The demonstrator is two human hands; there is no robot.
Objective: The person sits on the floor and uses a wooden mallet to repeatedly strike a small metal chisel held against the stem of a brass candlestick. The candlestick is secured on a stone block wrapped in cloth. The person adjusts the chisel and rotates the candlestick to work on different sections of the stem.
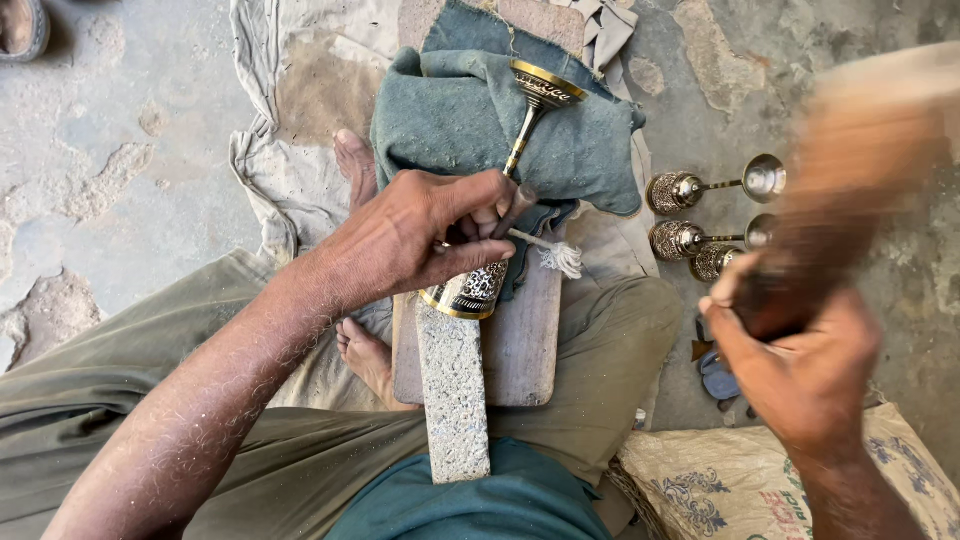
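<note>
While the left hand (pixel 425 240) pins a brass engraved goblet (pixel 500 200) on its side across a wooden board (pixel 525 340) on the lap, it also grips a small chisel (pixel 515 208) set on the cup's patterned band. Goblet foot rests on a folded teal cloth (pixel 450 120). Right hand (pixel 800 375) is clenched around a wooden mallet (pixel 850 190), raised and motion-blurred. Judgement: keep the chisel tip seated and steady, press the cup down so it can't roll, strike square and light. Three more goblets (pixel 690 215) lie on the floor just beside.
</note>
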